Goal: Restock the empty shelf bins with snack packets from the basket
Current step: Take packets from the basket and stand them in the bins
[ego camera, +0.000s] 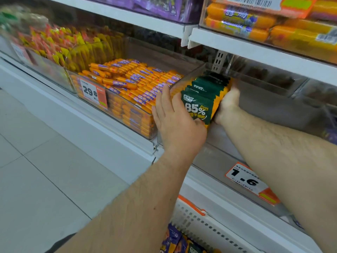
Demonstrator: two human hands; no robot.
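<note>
A row of dark green and yellow snack packets [202, 95] stands upright in a clear shelf bin [269, 106]. My left hand [175, 121] lies against the front and left side of the row, fingers straight, thumb at the front packet's lower edge. My right hand [228, 105] is inside the bin and grips the right side of the row, its fingers hidden behind the packets. The white basket [198, 221] with an orange handle sits low under my arms and holds purple and dark packets [175, 240].
Left of the bin, another clear bin is filled with orange sausage sticks [131, 83] and carries a 29.8 price tag [93, 93]. A 1.6 price tag [251, 181] hangs on the shelf front. An upper shelf [255, 48] overhangs. Tiled floor lies to the left.
</note>
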